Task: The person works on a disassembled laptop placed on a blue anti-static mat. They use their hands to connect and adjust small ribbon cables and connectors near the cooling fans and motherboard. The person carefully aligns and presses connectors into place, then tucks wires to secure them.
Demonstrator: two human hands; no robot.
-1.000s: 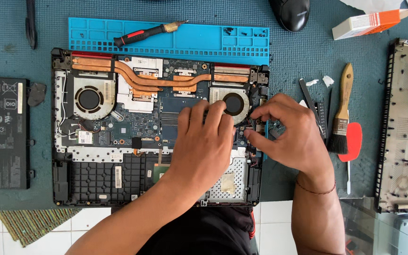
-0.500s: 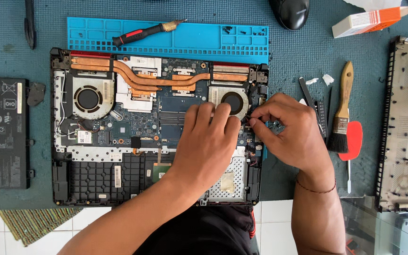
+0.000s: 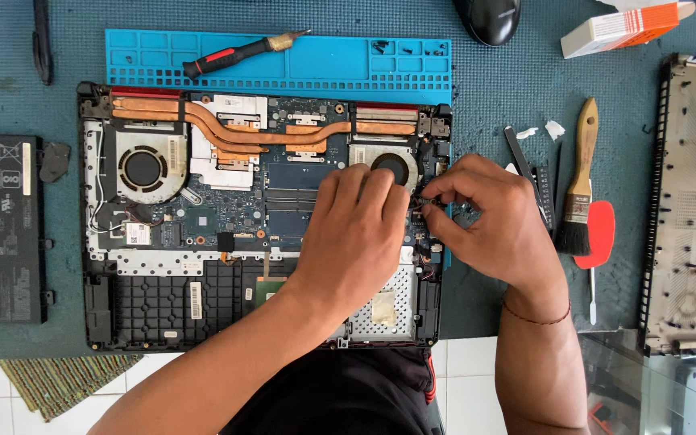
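An opened laptop lies bottom-up on a teal mat, showing copper heat pipes, two fans and the mainboard. My left hand rests flat on the board just below the right fan, fingers together pressing down. My right hand is at the laptop's right edge, thumb and forefinger pinched on a small part or wire by the fan; what it pinches is too small to tell.
A blue screw tray with a red-handled screwdriver lies behind the laptop. A brush, tweezers and a red tool sit to the right, beside the removed bottom cover. A battery lies at the left, a mouse at the back.
Both hands stay at the right fan area. The right fingers have shifted slightly while pinching; nothing else has moved.
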